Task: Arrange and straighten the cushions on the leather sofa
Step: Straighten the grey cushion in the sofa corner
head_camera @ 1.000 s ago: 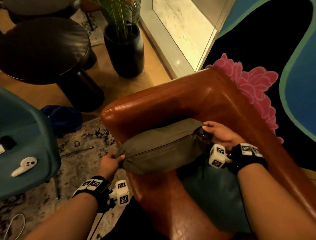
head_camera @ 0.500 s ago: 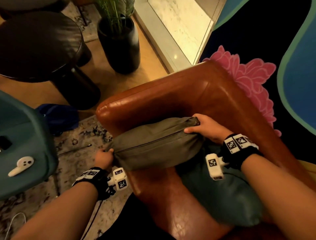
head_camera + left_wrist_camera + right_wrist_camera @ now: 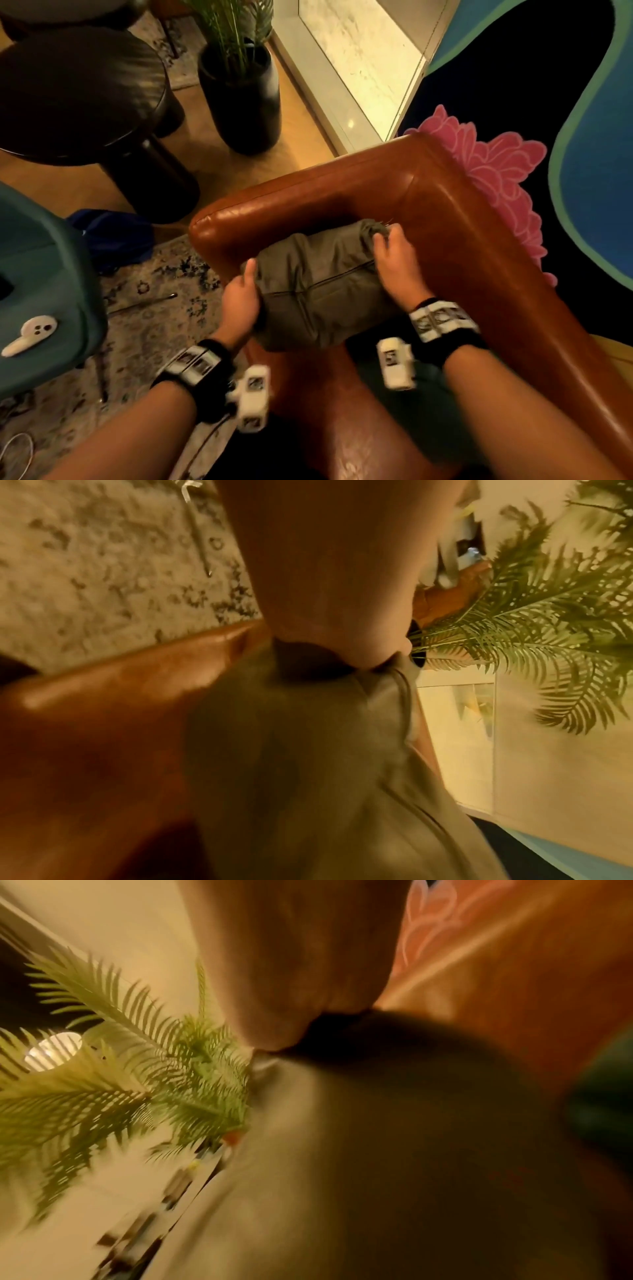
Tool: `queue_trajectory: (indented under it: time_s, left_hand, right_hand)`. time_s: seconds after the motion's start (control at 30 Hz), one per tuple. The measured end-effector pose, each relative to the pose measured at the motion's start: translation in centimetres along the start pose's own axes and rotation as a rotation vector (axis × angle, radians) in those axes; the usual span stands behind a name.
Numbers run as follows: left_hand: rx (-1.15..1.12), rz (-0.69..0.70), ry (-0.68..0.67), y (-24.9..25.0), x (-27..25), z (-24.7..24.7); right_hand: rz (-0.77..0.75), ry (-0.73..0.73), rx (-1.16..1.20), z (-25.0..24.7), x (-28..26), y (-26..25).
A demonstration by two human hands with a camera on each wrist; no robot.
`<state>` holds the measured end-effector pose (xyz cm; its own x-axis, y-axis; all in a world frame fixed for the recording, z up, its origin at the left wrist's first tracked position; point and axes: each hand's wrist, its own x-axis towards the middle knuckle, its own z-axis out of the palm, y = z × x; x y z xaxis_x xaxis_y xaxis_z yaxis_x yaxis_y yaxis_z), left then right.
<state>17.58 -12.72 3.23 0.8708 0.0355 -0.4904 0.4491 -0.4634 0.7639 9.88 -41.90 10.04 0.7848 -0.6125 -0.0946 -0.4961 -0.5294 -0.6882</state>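
A grey-olive cushion lies in the corner of the brown leather sofa, bunched short and creased along its zip. My left hand grips its left end, thumb sticking up. At the cushion's far right corner my right hand has its fingers curled into the fabric. A dark teal cushion lies on the seat below my right wrist. The left wrist view has my left hand pressed into the cushion over the leather. The blurred right wrist view has my right hand on the cushion.
A black planter with a palm stands behind the sofa arm, beside a round dark table. At left is a teal chair carrying a white controller. A blue cloth and a patterned rug lie beside the sofa.
My hands have come closer together, squeezing the cushion shorter and bulkier. The cushion has moved off the sofa arm's front toward the sofa's corner.
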Motion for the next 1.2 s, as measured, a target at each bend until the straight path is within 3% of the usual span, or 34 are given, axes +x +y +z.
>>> queue_trajectory:
  time_s: [0.07,0.1,0.2,0.23,0.27,0.3,0.37,0.4,0.43,0.47,0.5,0.57,0.63,0.7,0.77,0.8,0.9,0.97,1.03,1.1,1.2]
  left_hand:
    - [-0.041,-0.042,0.044,-1.3,1.0,-2.6]
    - [-0.044,-0.062,0.085,-2.2,1.7,-3.0]
    - [-0.035,-0.058,0.085,-2.9,1.9,-0.4]
    - [-0.078,-0.046,0.055,-3.1,1.9,0.8]
    - [-0.116,-0.031,0.016,-3.3,1.5,1.6]
    - [-0.124,0.001,-0.014,-3.5,1.0,2.1]
    - [-0.108,0.091,-0.053,-3.6,0.7,1.7]
    - [-0.097,0.112,-0.052,-3.6,0.6,1.1]
    - [-0.089,0.127,-0.035,-3.7,0.7,0.4]
    - [-0.092,0.115,-0.012,-4.0,0.7,-0.5]
    - [-0.112,0.092,0.013,-4.8,1.2,-1.7]
    - [-0.178,0.022,0.015,-6.6,1.8,-3.9]
    - [-0.264,-0.09,-0.077,-7.3,1.5,-4.6]
    - [-0.236,-0.239,-0.091,-6.8,1.2,-3.7]
    - [-0.103,-0.301,-0.066,-5.7,1.2,-2.4]
    - [-0.044,-0.257,-0.032,-4.9,1.0,-2.1]
    - [0.045,0.035,0.09,-3.6,0.9,-3.6]
    - [0.003,0.078,0.153,-3.4,0.9,-5.4]
    - [0.026,0.071,0.169,-3.5,1.1,-6.0]
    - [0.05,0.07,0.147,-3.4,1.1,-6.1]
    - [0.031,0.058,0.137,-2.9,1.1,-7.7]
  right_hand:
    - [-0.032,-0.041,-0.012,-3.0,2.6,3.1]
    - [0.027,-0.039,-0.028,-3.4,3.4,4.7]
    - [0.323,0.181,-0.209,1.1,2.6,6.3]
    - [0.3,0.26,-0.331,4.0,1.3,4.7]
    - [0.171,0.271,-0.426,6.9,-0.2,2.6]
    - [-0.027,0.185,-0.452,9.4,-2.3,-0.2]
    - [-0.487,-0.23,-0.393,14.4,-7.2,-4.2]
    - [-0.648,-0.43,-0.453,16.0,-9.3,-4.5]
    - [-0.743,-0.522,-0.559,16.6,-10.0,-3.6]
    - [-0.762,-0.494,-0.667,16.1,-9.1,-1.5]
    - [-0.698,-0.399,-0.763,14.8,-7.1,1.0]
    - [-0.412,-0.249,-0.846,11.4,-2.8,6.8]
    - [-0.13,-0.14,-0.839,7.5,0.5,10.5]
    - [0.245,-0.074,-0.567,5.7,1.8,10.4]
    - [0.486,0.016,-0.13,5.4,2.9,9.0]
    - [0.49,0.081,0.019,5.0,3.1,8.2]
    - [0.329,0.27,0.104,2.6,2.6,7.2]
    - [0.274,0.322,0.222,1.0,2.4,7.2]
    - [0.32,0.248,0.358,0.2,2.1,6.2]
    - [0.274,0.143,0.338,-0.7,2.2,5.1]
    - [0.266,0.037,0.636,-3.0,1.8,3.5]
